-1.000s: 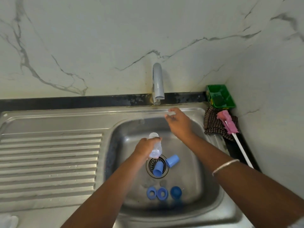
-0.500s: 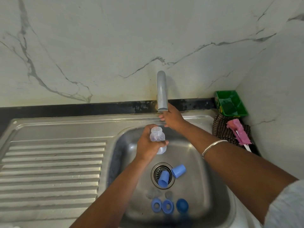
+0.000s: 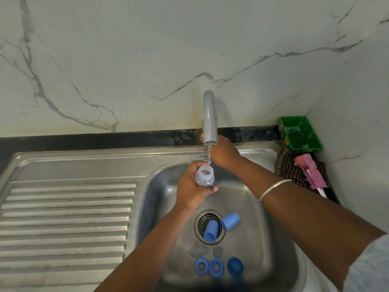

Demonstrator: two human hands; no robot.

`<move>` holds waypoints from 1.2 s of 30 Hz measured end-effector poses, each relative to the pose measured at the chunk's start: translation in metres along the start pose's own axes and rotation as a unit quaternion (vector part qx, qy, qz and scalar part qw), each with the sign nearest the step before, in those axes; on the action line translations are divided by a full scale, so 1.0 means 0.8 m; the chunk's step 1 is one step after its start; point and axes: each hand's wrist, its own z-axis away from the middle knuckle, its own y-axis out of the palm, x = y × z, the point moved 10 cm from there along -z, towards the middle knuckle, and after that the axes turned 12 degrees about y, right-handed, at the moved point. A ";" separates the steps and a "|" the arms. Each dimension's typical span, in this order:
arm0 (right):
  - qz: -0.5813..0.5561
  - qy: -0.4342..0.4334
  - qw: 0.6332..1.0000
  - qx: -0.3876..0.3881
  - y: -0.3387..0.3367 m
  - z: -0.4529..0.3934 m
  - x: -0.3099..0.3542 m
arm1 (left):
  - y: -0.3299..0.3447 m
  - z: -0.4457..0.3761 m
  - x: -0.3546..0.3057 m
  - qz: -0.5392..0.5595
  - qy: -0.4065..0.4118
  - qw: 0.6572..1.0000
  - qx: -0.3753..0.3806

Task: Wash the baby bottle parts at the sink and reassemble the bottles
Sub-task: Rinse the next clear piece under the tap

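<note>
tray: green tray (image 3: 300,133), right edge, in the wall corner
cloth: checked cloth (image 3: 289,170) just below it
wall: veined marble wall (image 3: 126,60), upper frame

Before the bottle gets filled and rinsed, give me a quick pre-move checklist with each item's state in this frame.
1. Water runs from the tap: ok.
2. Left hand grips the clear bottle: ok.
3. Bottle mouth up, uncapped: ok.
4. Mouth squarely under the stream: not ok, the stream meets its far rim.
5. Right hand at the tap base; its grip: cannot tell.
6. Drain free: not ok, a blue cap lies across it.
</note>
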 end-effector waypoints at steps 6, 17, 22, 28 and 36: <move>0.050 -0.007 0.999 -0.013 -0.009 0.008 0.013 | 0.004 -0.003 0.001 0.010 0.002 1.000 0.001; -0.287 0.035 0.957 0.018 -0.007 0.111 -0.042 | 0.013 -0.002 0.011 0.044 -0.013 0.999 0.016; -0.300 -0.010 0.950 0.085 0.020 0.154 -0.051 | 0.021 0.002 0.018 0.017 -0.016 0.999 0.033; -0.368 0.146 0.914 0.092 0.038 0.140 -0.080 | 0.019 -0.001 0.035 -0.028 -0.076 0.994 0.067; -0.490 0.347 0.785 0.153 0.078 0.152 -0.098 | -0.001 0.001 0.041 -0.040 -0.099 0.994 0.018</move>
